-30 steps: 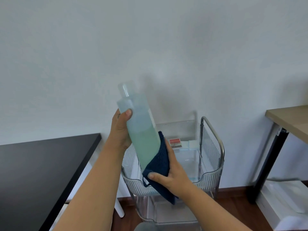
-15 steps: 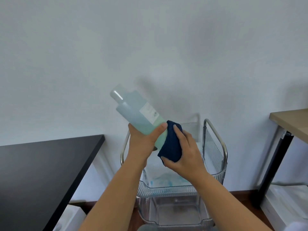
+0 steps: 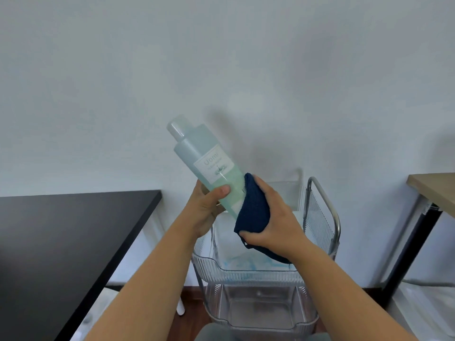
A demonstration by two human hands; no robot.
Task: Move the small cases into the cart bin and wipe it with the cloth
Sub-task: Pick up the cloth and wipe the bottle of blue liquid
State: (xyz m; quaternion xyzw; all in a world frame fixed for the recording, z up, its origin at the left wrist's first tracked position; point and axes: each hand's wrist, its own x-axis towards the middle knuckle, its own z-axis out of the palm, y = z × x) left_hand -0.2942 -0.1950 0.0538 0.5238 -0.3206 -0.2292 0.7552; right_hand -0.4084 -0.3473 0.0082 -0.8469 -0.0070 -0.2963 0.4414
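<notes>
While the left hand [image 3: 205, 212] grips one tilted bottle [image 3: 205, 168] above the clear cart bin [image 3: 246, 269], the right hand [image 3: 273, 217] clasps one dark blue cloth [image 3: 253, 210] against the bottle's base. This looks like the wiping step; next, the cloth likely must reach the bin. No small cases are visible.

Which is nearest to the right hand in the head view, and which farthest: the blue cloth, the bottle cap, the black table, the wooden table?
1. Blue cloth: held in the right hand.
2. Bottle cap: up and left.
3. Black table at left and wooden table at right: too close to call.
</notes>
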